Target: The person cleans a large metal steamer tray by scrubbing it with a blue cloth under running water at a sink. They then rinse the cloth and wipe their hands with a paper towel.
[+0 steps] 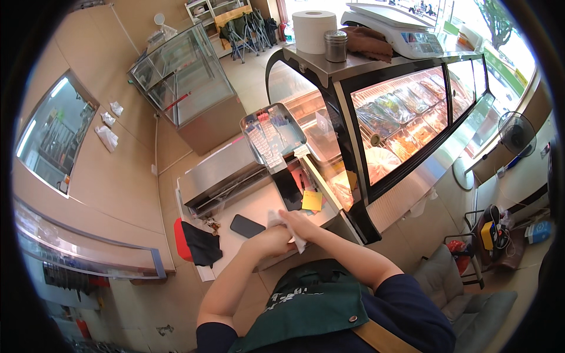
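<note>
A crumpled white tissue [299, 242] is between my two hands, above the front edge of a white counter [260, 207]. My right hand [301, 224] grips the tissue from the right. From the left, my left hand [271, 242] presses against it with curled fingers, partly hidden behind the paper. Just beyond my left hand, a dark smartphone [247, 226] lies flat on the counter. A yellow sticky note [312, 200] and a pen [302, 181] are past my right hand.
A lit glass display case [399, 128] with food trays stands at right, bearing a paper roll [314, 31] and a digital scale [393, 33]. A tray of small labels [273, 137] sits beyond the counter. A black cloth [201, 244] hangs at left; a grey chair [479, 317] is lower right.
</note>
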Demonstrator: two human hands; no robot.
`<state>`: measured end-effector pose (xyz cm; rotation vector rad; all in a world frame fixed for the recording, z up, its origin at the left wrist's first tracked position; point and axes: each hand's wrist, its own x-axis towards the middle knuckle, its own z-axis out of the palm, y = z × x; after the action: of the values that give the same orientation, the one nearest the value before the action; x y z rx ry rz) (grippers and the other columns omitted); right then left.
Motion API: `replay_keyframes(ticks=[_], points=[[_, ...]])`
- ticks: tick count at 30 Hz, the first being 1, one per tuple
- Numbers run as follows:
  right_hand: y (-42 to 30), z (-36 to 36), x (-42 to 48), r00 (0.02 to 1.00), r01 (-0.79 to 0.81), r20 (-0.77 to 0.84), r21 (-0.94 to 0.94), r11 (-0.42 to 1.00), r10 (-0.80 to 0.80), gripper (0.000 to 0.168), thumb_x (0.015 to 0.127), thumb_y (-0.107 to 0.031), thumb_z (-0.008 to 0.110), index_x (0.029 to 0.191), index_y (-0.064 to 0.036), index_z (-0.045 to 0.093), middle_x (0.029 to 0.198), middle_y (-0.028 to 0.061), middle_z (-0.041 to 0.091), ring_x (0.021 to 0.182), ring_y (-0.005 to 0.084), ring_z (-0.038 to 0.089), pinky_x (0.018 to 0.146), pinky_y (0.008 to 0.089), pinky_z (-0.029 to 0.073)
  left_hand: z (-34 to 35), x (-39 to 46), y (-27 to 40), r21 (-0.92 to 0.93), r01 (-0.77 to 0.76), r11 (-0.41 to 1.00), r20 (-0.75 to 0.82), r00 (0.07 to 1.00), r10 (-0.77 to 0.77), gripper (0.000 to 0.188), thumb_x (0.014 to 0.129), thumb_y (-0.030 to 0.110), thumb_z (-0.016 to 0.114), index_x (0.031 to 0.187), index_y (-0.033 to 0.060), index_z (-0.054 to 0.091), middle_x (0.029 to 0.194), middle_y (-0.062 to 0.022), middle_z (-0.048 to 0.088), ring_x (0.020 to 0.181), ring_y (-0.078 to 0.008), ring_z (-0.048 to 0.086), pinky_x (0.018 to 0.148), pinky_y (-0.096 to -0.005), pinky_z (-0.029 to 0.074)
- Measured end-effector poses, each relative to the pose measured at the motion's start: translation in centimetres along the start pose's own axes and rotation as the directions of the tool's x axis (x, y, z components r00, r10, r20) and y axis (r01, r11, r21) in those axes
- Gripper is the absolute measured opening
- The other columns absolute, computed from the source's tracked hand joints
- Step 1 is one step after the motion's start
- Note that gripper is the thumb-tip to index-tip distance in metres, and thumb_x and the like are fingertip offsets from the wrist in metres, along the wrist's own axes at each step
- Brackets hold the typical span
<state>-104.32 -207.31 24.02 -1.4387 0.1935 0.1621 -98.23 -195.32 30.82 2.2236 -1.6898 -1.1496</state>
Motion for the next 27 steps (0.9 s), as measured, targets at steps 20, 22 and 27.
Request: replay_keyframes(ticks=[20,22,27], points=[[-8.8,1.8,-0.2,0.946,0.009,0.034,0.991,0.131,-0.321,0.055,0.091,-0.051,0.04,0.125,-0.009,0.046,0.123,0.0107,0.052,0.116,0.0273,0.048,0.099,0.041,0.037,-4.2,-2.7,8.2,-0.096,-0.646,0.757,-0.987,0.158,0.009,0.076,0.091,0.059,0.027,0.134,-0.0037,0.033,0.136,-0.0185,0.037,0.127,-0.0312,0.035,0.104,-0.0396,0.025],[-12.1,2.3,-1.9,0.947,0.102,-0.018,0.964,0.247,-0.322,0.055,0.091,-0.052,0.038,0.118,-0.005,0.048,0.114,0.0151,0.054,0.107,0.0279,0.051,0.096,0.0392,0.039,-2.3,-2.3,6.9,0.023,-0.467,0.884,-0.979,0.168,0.114,0.076,0.091,0.057,0.027,0.132,-0.0055,0.035,0.137,-0.0211,0.036,0.127,-0.0326,0.034,0.105,-0.0411,0.023],[-14.0,3.1,-3.1,0.912,0.406,-0.302,0.555,0.726,-0.278,0.047,0.095,-0.037,0.039,0.06,-0.006,0.048,0.051,0.0036,0.047,0.047,0.0107,0.043,0.046,0.0232,0.035,0.8,-1.2,7.2,-0.091,-0.577,0.812,-0.953,0.288,0.098,0.074,0.092,0.048,0.033,0.138,-0.0082,0.017,0.139,-0.0281,0.027,0.128,-0.0437,0.028,0.105,-0.0445,0.021]])
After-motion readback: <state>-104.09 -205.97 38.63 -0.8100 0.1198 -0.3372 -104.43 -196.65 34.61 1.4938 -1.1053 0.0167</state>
